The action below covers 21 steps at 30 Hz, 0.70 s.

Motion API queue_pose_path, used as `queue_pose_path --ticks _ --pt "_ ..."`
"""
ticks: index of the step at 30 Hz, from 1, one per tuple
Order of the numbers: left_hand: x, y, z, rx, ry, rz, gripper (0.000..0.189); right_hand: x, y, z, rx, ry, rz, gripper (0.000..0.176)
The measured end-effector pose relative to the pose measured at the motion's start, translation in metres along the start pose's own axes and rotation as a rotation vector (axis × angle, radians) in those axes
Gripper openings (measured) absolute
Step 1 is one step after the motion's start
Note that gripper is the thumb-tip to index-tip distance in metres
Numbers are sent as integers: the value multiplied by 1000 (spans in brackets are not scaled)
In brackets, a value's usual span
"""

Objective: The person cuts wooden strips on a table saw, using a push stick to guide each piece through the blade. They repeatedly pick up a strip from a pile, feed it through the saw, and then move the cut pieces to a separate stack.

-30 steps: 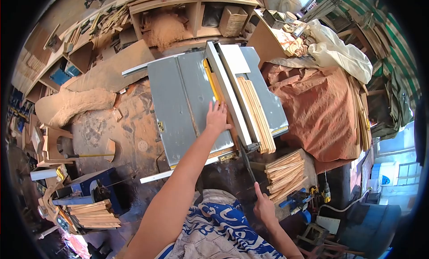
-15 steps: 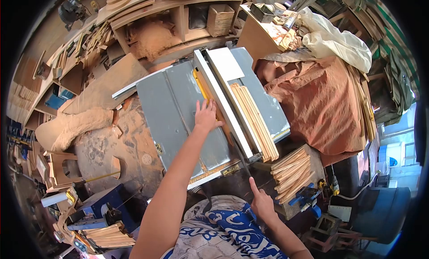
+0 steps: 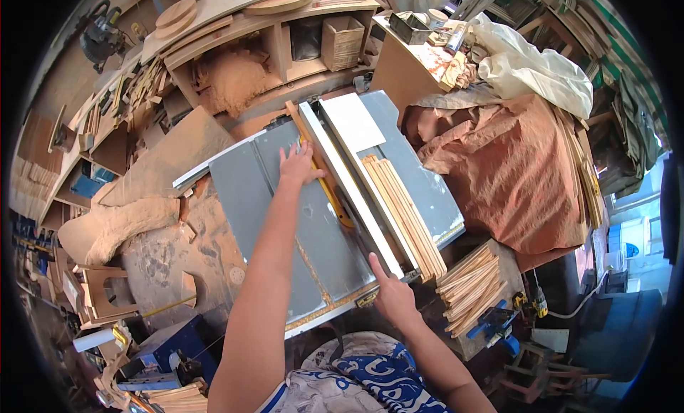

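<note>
A: R hand (image 3: 392,297)?
B: 12–1 o'clock, near the fence's near end. Index out, other fingers curled; can't tell what's in the palm.
A: L hand (image 3: 296,165)?
B: 11–12 o'clock, fingers wide, nearest the wood strip (image 3: 318,157).
A: How'll it handle?
B: Prob. light & stiff, a bit whippy bc it's thin. Dust might make it slick; edges could splinter. Take it by the near end, plus light side pressure, w/ fingers off the yellow insert (image 3: 333,198).
A: Where's it lie?
B: On the table saw (image 3: 239,199), along the L side of the white-edged fence (image 3: 348,188), far end out past the table's far edge, approx 11–12 o'clock.
A: Looks?
B: Near part's dark, hard to make out; far part's plain brown, long, narrow, straight.
A: Beyond?
B: Sawdust heap (image 3: 231,78), 11 o'clock, in the shelving.
</note>
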State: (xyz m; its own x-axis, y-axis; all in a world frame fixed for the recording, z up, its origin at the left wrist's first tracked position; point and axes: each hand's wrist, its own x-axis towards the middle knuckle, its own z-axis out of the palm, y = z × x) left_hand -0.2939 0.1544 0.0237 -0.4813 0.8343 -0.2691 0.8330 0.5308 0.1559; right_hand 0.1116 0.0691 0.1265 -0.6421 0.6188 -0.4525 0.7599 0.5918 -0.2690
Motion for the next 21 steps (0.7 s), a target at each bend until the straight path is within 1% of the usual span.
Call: queue_pose_path --ticks 2,4,5,6,8,9,10,12,13,14,16,17,18,19,20,21 --pt "28 -16 -13 13 -13 -26 115 35 -10 -3 3 14 -29 100" --pt "58 -36 -19 -95 -16 -95 111 69 -25 -15 65 43 -40 103" --pt "71 -44 -18 -133 40 -131 102 89 -31 -19 63 53 -57 103" --pt "91 -57 -9 -128 41 -127 102 110 -37 -24 61 66 -76 103" --pt "134 -80 11 -381 143 -204 95 151 -50 -36 62 64 -105 102" --pt "137 -70 1 -372 207 -288 88 165 -58 -48 41 39 -112 100" --pt "155 -73 5 -373 207 -285 88 175 -60 -59 41 40 -110 100" --pt "191 -84 16 -567 324 -283 88 190 -62 -74 61 -15 -131 100" --pt "206 -87 24 -621 413 -276 91 195 -62 -72 60 12 -153 98" --pt "220 -92 30 -622 408 -274 91 201 -64 -70 62 10 -148 98" --pt "240 -100 36 -1055 553 -417 89 211 -67 -68 59 57 -162 95" --pt "199 -66 -20 -1255 486 -536 82 206 -68 -76 59 63 -176 91" --pt "209 -82 -15 -1252 492 -540 82 200 -66 -80 60 62 -183 91" --pt "224 -110 4 -1512 661 -538 76 189 -59 -82 148 114 -153 88" --pt "222 -134 16 -1763 845 -529 70 176 -49 -83 236 159 -129 85" --pt "170 -124 -21 -1868 850 -390 56 164 -31 -78 272 256 -85 75"
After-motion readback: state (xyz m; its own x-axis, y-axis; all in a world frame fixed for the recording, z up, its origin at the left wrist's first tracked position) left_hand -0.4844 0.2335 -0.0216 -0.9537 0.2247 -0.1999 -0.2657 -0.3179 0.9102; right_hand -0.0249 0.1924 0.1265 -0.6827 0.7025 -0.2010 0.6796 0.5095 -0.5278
